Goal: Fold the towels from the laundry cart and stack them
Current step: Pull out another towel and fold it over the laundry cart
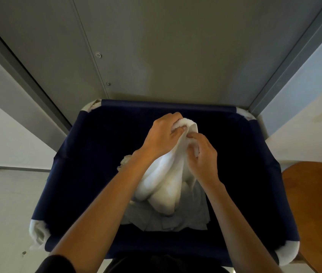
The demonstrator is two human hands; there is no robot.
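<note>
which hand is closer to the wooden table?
Right. The right hand grips the white towel on the side toward the wooden table; the left hand is farther left.

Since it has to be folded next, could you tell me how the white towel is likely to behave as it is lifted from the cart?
The towel is probably floppy: it hangs in loose folds below both hands. It looks thick, so likely bulky yet light. The left hand and right hand pinch its top, so it should grip easily, not slip.

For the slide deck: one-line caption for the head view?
Both hands, left hand and right hand, grip a white towel lifted over the navy laundry cart.
</note>
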